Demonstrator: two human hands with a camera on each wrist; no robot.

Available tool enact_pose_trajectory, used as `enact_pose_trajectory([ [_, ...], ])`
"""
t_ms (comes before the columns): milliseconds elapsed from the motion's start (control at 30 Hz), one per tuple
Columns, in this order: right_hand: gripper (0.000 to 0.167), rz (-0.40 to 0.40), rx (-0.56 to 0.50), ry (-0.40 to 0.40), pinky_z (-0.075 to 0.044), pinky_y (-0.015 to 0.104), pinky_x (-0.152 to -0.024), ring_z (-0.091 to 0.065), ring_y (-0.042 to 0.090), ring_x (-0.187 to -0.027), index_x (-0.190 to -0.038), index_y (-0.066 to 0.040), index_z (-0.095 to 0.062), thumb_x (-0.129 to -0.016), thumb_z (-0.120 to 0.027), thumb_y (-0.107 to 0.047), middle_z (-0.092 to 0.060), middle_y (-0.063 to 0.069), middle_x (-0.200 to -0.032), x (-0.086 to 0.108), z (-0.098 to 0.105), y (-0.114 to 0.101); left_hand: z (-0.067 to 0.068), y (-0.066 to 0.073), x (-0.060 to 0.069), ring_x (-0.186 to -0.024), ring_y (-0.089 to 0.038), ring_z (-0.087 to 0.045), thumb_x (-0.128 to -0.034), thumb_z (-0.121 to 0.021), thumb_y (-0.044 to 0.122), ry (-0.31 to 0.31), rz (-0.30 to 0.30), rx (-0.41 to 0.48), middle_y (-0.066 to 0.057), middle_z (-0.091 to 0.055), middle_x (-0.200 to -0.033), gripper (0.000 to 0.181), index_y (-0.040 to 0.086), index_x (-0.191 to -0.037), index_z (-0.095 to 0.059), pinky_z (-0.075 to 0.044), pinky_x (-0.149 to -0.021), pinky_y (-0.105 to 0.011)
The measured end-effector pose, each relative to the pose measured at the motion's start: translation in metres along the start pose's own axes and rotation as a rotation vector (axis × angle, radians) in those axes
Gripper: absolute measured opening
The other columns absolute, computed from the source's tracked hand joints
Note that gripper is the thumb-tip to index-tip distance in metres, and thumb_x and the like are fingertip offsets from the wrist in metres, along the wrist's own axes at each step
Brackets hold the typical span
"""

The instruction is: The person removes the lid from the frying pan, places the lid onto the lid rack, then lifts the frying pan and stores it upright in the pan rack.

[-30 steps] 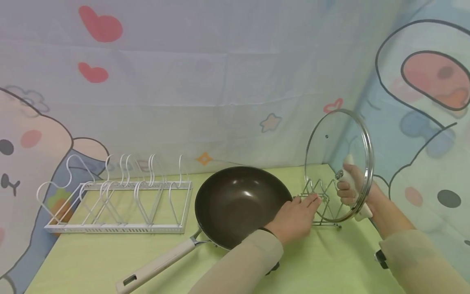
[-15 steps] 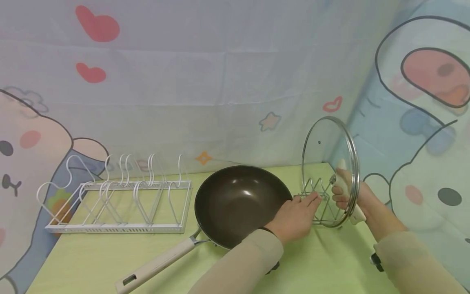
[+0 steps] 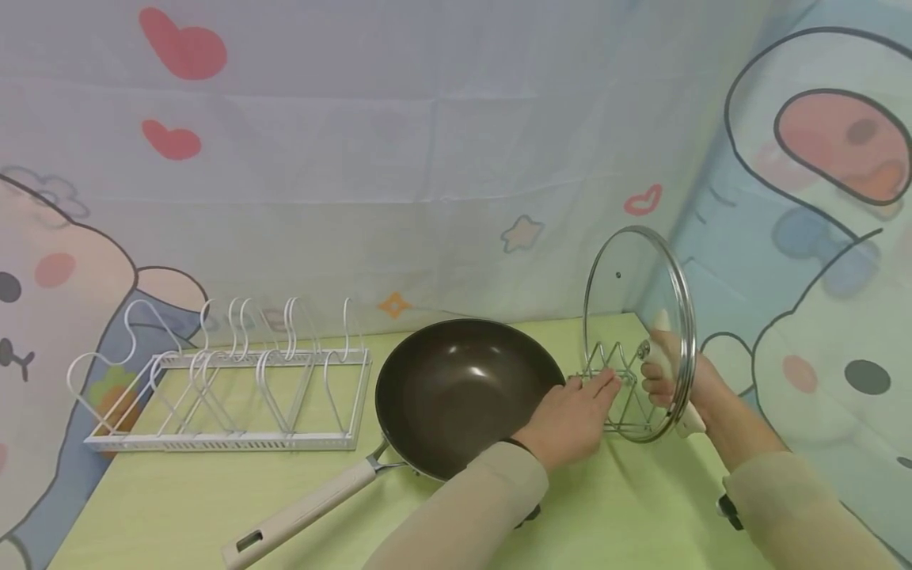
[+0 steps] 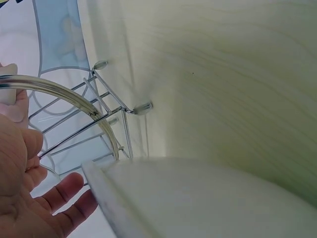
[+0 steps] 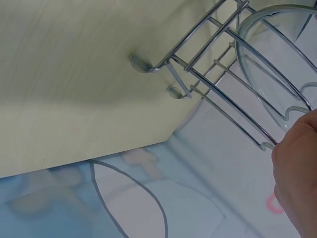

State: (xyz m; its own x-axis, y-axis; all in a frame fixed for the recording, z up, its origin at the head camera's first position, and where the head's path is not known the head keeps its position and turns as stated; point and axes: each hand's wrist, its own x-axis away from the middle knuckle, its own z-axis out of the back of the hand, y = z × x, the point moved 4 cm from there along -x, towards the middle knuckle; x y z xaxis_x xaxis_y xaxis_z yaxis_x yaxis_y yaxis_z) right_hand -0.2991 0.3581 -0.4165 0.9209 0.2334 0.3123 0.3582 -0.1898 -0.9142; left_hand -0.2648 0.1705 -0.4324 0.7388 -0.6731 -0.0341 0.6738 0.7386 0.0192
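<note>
At the right in the head view, a glass pot lid [image 3: 687, 317] with a metal rim stands upright in a small wire lid rack [image 4: 74, 136]. My right hand [image 3: 684, 381] grips the lid's cream handle from the right. My left hand [image 3: 570, 419] reaches past the wok's right side and holds the rack's near left part between thumb and fingers, with two fingers loose. A dark wok [image 3: 456, 396] sits in the middle, its cream handle [image 3: 306, 508] pointing front left. In the right wrist view, the lid's rim [image 5: 242, 32] passes among the rack's wires.
A white rack [image 3: 235, 442] with several curved dividers stands left of the wok on the pale green table [image 3: 171, 507]. Patterned cloth [image 3: 427, 158] hangs behind and along both sides. The wok's pale outside [image 4: 198, 198] lies close to the left hand.
The right hand has moved the lid left and down into the wire lid rack, mostly during the first half second. The left hand has stayed on the rack; the wok has not moved.
</note>
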Motion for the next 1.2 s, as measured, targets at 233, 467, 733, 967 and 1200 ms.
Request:
enact_pose_trajectory([
  [233,0.032,-0.018,0.007,0.043,-0.034,0.019,-0.039,-0.041,0.001,-0.041,-0.106,-0.022,-0.022,-0.114,-0.037,-0.049,-0.042,-0.012,-0.056,0.0047,-0.0029,0.0040,-0.0014,0.0014,0.0008,-0.157,-0.020,-0.042,-0.1150,-0.038,0.024,-0.011,0.002,-0.002,0.013,-0.017,-0.180,0.059,0.028,-0.171,-0.022,-0.048,-0.119,-0.032],
  [467,0.031,-0.046,0.037,0.074,-0.035,0.020,-0.040,-0.041,0.001,-0.041,-0.101,-0.022,-0.025,-0.114,-0.036,-0.047,-0.042,-0.013,-0.055,0.0044,-0.0021,0.0055,-0.0024,0.0015,0.0014,-0.155,-0.022,-0.045,-0.1155,-0.037,0.024,0.008,-0.005,-0.004,0.010,-0.020,-0.180,0.057,0.026,-0.171,-0.024,-0.051,-0.115,-0.031],
  [733,0.031,-0.041,0.044,0.084,-0.035,0.020,-0.040,-0.040,0.001,-0.042,-0.099,-0.021,-0.028,-0.114,-0.038,-0.047,-0.041,-0.012,-0.055,0.0057,-0.0007,0.0060,-0.0031,0.0037,0.0016,-0.156,-0.022,-0.045,-0.1168,-0.036,0.028,0.000,-0.003,-0.014,0.010,-0.018,-0.180,0.057,0.025,-0.172,-0.021,-0.052,-0.115,-0.031],
  [967,0.032,-0.036,0.085,0.084,-0.035,0.020,-0.041,-0.040,0.000,-0.042,-0.096,-0.022,-0.028,-0.113,-0.035,-0.048,-0.041,-0.013,-0.055,0.0071,0.0009,0.0065,-0.0042,0.0053,0.0017,-0.154,-0.018,-0.047,-0.1160,-0.043,0.038,0.005,-0.011,-0.036,0.010,-0.018,-0.180,0.062,0.024,-0.172,-0.020,-0.052,-0.113,-0.029],
  [1200,0.036,-0.040,0.082,0.093,-0.035,0.021,-0.041,-0.040,0.002,-0.042,-0.094,-0.022,-0.032,-0.114,-0.036,-0.051,-0.041,-0.012,-0.055,0.0038,0.0030,0.0092,-0.0035,0.0047,0.0041,-0.153,-0.015,-0.047,-0.1140,-0.048,0.044,-0.005,-0.009,-0.059,0.010,-0.018,-0.180,0.067,0.025,-0.172,-0.020,-0.052,-0.113,-0.028],
])
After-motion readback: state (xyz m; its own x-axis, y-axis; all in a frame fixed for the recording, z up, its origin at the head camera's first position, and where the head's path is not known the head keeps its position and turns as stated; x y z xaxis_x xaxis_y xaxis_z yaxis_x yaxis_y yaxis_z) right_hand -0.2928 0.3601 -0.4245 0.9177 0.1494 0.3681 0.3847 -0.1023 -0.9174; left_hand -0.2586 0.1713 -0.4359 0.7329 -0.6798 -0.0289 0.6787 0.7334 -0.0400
